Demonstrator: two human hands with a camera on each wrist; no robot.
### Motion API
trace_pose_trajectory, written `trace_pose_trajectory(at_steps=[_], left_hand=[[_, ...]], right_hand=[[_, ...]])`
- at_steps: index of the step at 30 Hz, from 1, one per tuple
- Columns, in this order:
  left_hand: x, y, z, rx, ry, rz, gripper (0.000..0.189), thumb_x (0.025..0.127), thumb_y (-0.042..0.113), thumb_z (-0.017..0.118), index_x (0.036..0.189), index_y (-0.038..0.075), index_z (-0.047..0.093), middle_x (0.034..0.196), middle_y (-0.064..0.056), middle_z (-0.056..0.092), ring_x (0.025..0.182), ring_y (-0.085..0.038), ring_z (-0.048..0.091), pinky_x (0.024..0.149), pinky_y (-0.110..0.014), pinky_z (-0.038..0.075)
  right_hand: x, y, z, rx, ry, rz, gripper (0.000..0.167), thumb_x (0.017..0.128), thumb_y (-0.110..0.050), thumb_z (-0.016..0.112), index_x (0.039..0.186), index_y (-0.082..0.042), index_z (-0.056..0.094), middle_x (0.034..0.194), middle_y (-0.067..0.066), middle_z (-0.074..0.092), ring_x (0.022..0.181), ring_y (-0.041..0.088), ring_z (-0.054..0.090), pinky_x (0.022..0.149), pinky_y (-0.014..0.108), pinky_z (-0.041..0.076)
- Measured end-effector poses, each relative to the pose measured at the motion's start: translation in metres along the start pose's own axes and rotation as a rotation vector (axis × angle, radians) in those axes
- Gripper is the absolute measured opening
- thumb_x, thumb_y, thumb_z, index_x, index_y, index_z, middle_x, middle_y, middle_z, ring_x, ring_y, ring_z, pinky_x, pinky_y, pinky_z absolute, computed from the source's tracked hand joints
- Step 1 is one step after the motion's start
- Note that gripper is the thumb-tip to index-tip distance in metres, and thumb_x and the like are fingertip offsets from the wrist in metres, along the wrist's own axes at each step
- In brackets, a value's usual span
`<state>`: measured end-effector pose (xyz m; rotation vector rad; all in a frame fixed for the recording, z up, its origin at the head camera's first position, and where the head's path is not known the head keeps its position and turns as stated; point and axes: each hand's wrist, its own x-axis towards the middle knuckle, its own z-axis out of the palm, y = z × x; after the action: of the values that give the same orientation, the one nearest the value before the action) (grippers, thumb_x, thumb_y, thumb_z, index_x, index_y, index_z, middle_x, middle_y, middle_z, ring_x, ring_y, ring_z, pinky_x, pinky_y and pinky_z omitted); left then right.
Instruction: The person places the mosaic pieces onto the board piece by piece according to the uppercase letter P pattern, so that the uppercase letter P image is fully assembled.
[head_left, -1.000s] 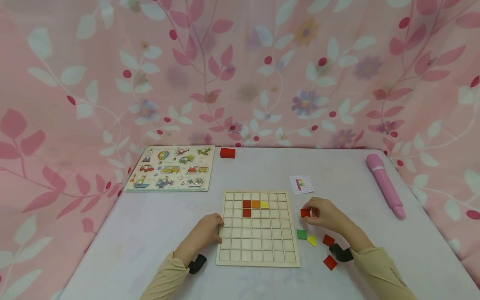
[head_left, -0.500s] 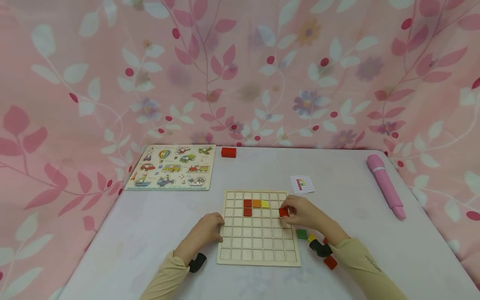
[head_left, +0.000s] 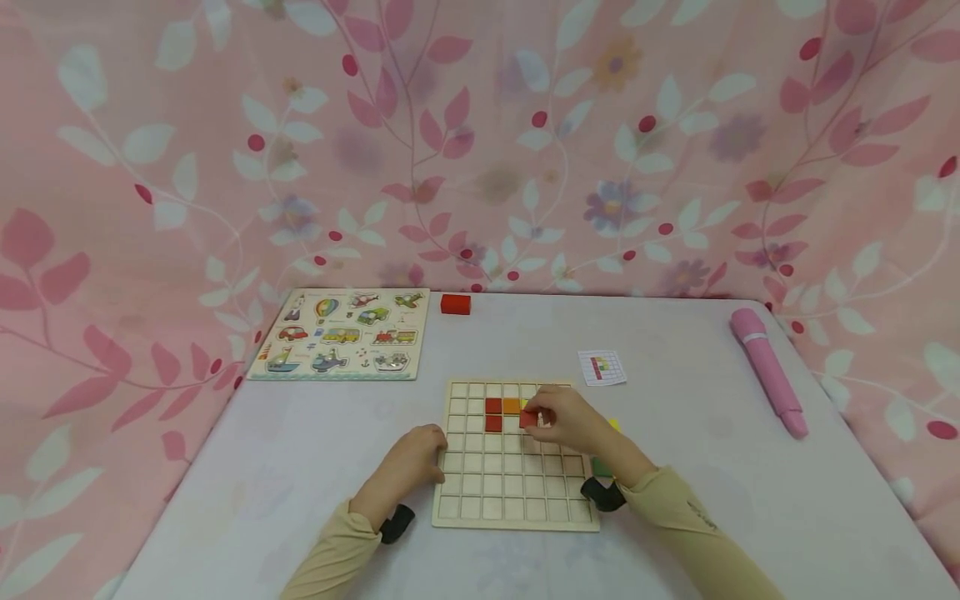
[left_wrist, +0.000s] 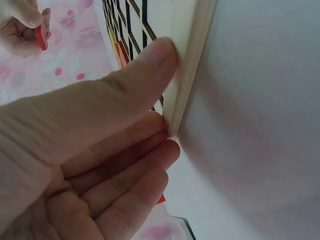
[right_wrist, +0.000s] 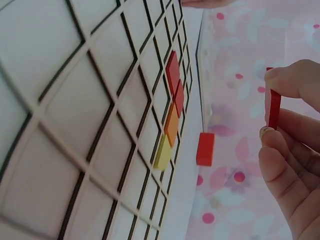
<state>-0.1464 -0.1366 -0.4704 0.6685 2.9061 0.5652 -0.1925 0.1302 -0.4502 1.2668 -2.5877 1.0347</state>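
Observation:
My left hand [head_left: 411, 460] rests against the left edge of a pale wooden grid board [head_left: 491, 485]. In the left wrist view its thumb [left_wrist: 157, 52] touches the rim, with relaxed fingers beside it. My right hand [head_left: 573, 421] pinches a red square tile [right_wrist: 273, 102] between thumb and fingers, raised above the board's upper part. On the board lie two red tiles [head_left: 492, 415], one above the other, and an orange tile [head_left: 512, 406] to the right of the upper one. A yellow piece [right_wrist: 162, 152] follows it, partly hidden by my right hand in the head view.
A green tile [head_left: 602, 467] and a bit of yellow show beside the right forearm, which hides other loose pieces. A small printed pattern card [head_left: 602, 367] lies behind the board. Farther out are a picture puzzle [head_left: 341, 335], a red block [head_left: 455, 304] and a pink stick-like object [head_left: 768, 371].
My right hand has carried the red tile leftward from beside the board to over its upper middle. My left hand has stayed at the board's edge.

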Motion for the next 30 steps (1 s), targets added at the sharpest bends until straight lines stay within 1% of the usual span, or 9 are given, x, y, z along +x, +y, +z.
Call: trace_pose_trajectory(at_steps=[5,9,11,13,19,21,26,30], left_hand=[[0.000,0.001,-0.001,-0.007,0.010,0.005,0.036,0.050,0.003,0.083,0.080,-0.002,0.063,0.081,-0.005,0.056,0.076,-0.024,0.054,0.068,-0.035,0.046],[0.000,-0.001,-0.001,-0.002,0.020,0.015,0.037,0.050,0.003,0.083,0.080,-0.002,0.063,0.082,-0.005,0.056,0.076,-0.023,0.054,0.068,-0.034,0.046],[0.000,-0.001,-0.001,-0.005,0.022,0.019,0.037,0.050,0.003,0.083,0.080,-0.002,0.063,0.082,-0.005,0.056,0.076,-0.023,0.054,0.069,-0.035,0.046],[0.000,-0.002,-0.001,-0.011,0.015,0.016,0.037,0.050,0.003,0.083,0.080,-0.002,0.063,0.083,-0.006,0.057,0.077,-0.023,0.054,0.069,-0.035,0.046],[0.001,-0.002,-0.002,-0.021,-0.012,0.010,0.036,0.051,0.003,0.083,0.080,-0.003,0.063,0.084,-0.007,0.057,0.078,-0.023,0.055,0.070,-0.035,0.046],[0.000,-0.002,-0.002,-0.024,-0.014,0.012,0.036,0.050,0.002,0.083,0.080,-0.003,0.063,0.084,-0.007,0.057,0.078,-0.023,0.055,0.070,-0.035,0.046],[0.001,-0.002,-0.002,-0.033,-0.011,0.019,0.036,0.051,0.002,0.083,0.080,-0.004,0.063,0.084,-0.008,0.058,0.078,-0.024,0.056,0.071,-0.035,0.047],[0.001,-0.002,0.000,-0.020,-0.009,0.024,0.037,0.051,0.003,0.083,0.080,-0.004,0.063,0.084,-0.008,0.058,0.078,-0.024,0.056,0.070,-0.034,0.047]], right_hand=[[0.010,-0.005,0.011,0.017,-0.036,0.017,0.016,0.075,-0.011,0.070,0.088,-0.004,0.065,0.075,-0.001,0.053,0.062,0.008,0.045,0.052,0.018,0.042],[0.018,-0.008,0.019,0.033,-0.040,-0.003,0.017,0.074,-0.009,0.071,0.087,0.000,0.065,0.073,0.002,0.053,0.060,0.009,0.045,0.051,0.018,0.041],[0.021,-0.008,0.022,0.027,-0.041,-0.019,0.015,0.074,-0.008,0.072,0.085,-0.001,0.065,0.071,0.003,0.052,0.058,0.009,0.044,0.050,0.018,0.040],[0.022,-0.009,0.026,0.014,-0.048,-0.017,0.014,0.074,-0.009,0.072,0.084,-0.001,0.066,0.070,0.003,0.052,0.058,0.008,0.043,0.050,0.017,0.039],[0.022,-0.011,0.039,-0.016,-0.083,0.040,0.016,0.075,-0.013,0.071,0.086,-0.002,0.067,0.072,0.000,0.052,0.061,0.008,0.042,0.052,0.018,0.038],[0.022,-0.010,0.044,-0.007,-0.087,0.057,0.018,0.074,-0.014,0.072,0.086,-0.002,0.067,0.073,-0.001,0.053,0.062,0.009,0.043,0.053,0.018,0.039],[0.018,-0.009,0.052,0.026,-0.111,0.143,0.020,0.074,-0.015,0.073,0.088,-0.002,0.067,0.077,-0.001,0.057,0.067,0.012,0.048,0.059,0.020,0.043],[0.016,-0.010,0.054,0.013,-0.128,0.184,0.019,0.075,-0.014,0.073,0.089,-0.003,0.067,0.078,-0.001,0.057,0.068,0.013,0.048,0.059,0.021,0.043]])
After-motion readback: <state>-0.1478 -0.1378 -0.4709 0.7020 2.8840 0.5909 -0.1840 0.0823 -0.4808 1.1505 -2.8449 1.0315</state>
